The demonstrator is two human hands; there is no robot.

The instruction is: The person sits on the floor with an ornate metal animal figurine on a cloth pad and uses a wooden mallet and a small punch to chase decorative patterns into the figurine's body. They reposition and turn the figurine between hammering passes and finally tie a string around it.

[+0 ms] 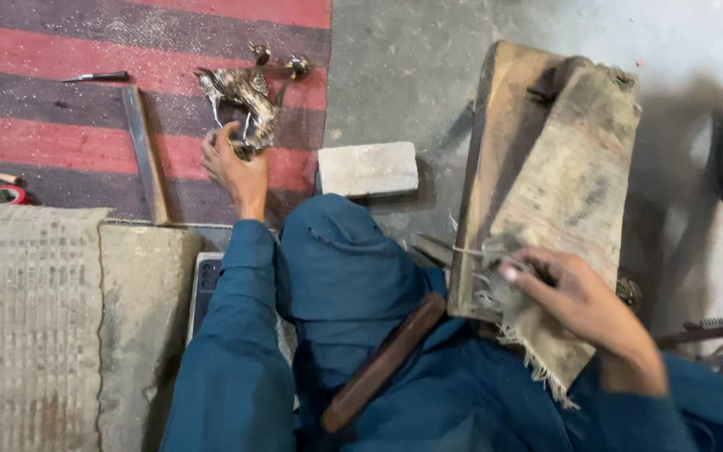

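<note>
Brass figure (pixel 244 96) on the far striped rug (pixel 60 50) is gripped by the left hand (pixel 234 167); the right hand (pixel 583 301) pinches frayed cloth (pixel 571 192).

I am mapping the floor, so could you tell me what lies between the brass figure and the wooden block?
A pale brick lies between the figure and block, head view.

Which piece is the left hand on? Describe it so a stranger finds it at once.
Start at the red and dark striped rug at upper left. Near its right edge, the left hand grips a metal figurine. It alone is ornate and brassy; the neighbouring flat metal bar and pale brick are plain.
</note>
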